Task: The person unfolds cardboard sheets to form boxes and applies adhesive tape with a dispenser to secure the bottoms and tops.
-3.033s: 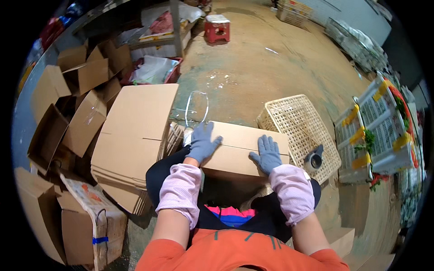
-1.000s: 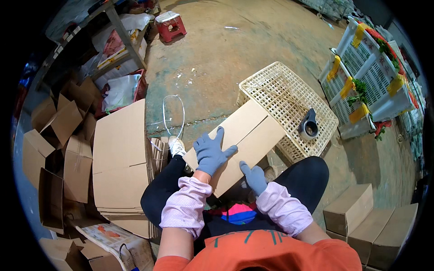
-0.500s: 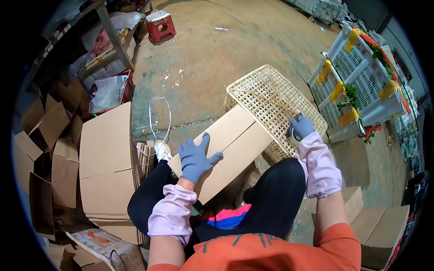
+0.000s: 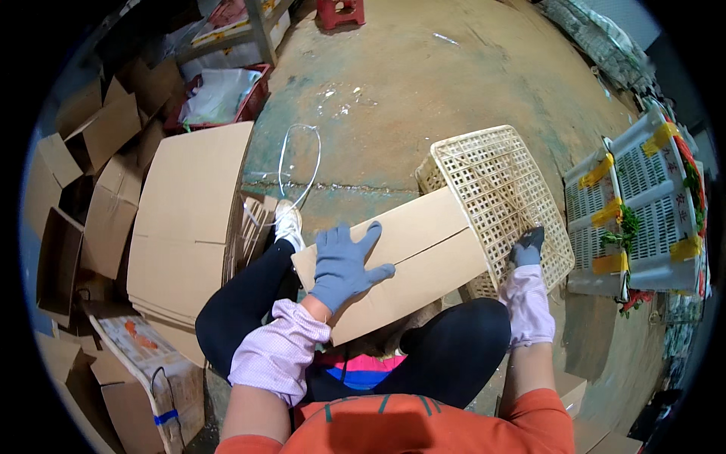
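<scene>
A flat, folded cardboard box (image 4: 423, 234) lies slanting across my lap, its far end against the pale woven plastic basket (image 4: 503, 170). My left hand (image 4: 344, 261), in a grey glove, presses flat on the near part of the cardboard with fingers spread and thumb out. On the right, my gloved right hand (image 4: 527, 247) is at the basket's lattice surface, near its right side. Its fingers look curled and dark at the tips; what they hold, if anything, is hidden.
A stack of flat cardboard boxes (image 4: 189, 204) stands to my left, with opened boxes (image 4: 113, 204) beyond. A white strap loop (image 4: 283, 166) lies on the floor. White crates with yellow tape (image 4: 643, 197) stand at right; a red basket (image 4: 261, 87) and red stool (image 4: 340, 11) are farther off.
The view has shifted, so the basket and crates sit lower and farther right. My left hand stays flat on the cardboard; my right hand still is at the basket, its fingers now turned away.
</scene>
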Available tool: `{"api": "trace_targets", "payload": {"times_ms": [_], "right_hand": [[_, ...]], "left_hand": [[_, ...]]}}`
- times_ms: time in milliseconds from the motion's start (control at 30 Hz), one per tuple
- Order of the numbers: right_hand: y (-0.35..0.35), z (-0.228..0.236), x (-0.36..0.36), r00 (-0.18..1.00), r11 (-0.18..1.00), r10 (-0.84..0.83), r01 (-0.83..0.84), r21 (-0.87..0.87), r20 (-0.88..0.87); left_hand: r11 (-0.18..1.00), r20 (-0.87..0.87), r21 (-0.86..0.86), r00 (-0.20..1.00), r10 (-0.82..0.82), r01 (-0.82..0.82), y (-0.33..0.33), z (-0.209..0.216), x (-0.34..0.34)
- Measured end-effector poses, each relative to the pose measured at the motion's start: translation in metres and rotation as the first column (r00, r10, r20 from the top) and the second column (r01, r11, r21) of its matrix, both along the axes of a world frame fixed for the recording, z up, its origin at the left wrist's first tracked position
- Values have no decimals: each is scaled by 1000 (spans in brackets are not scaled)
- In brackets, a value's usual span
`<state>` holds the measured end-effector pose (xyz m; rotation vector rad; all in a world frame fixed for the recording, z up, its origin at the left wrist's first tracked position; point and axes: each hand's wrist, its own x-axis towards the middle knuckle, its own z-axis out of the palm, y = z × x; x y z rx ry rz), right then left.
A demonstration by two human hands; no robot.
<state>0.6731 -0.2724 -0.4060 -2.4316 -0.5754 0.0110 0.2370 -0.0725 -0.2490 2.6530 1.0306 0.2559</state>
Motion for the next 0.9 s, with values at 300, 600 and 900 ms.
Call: {"api": "trace_targets", "payload": {"times_ms": [300, 600, 900], "right_hand": [[69, 178, -100, 633, 732, 562, -82, 676, -532], [134, 154, -160, 437, 721, 687, -313, 618, -581], [132, 158, -159, 428, 719, 692, -337, 607, -581]], "left_hand": [[999, 11, -2, 999, 34, -34, 1, 0, -4], [992, 76, 110, 996, 52, -61, 1, -13, -11], [654, 194, -406, 639, 744, -639, -63, -61, -88]]}}
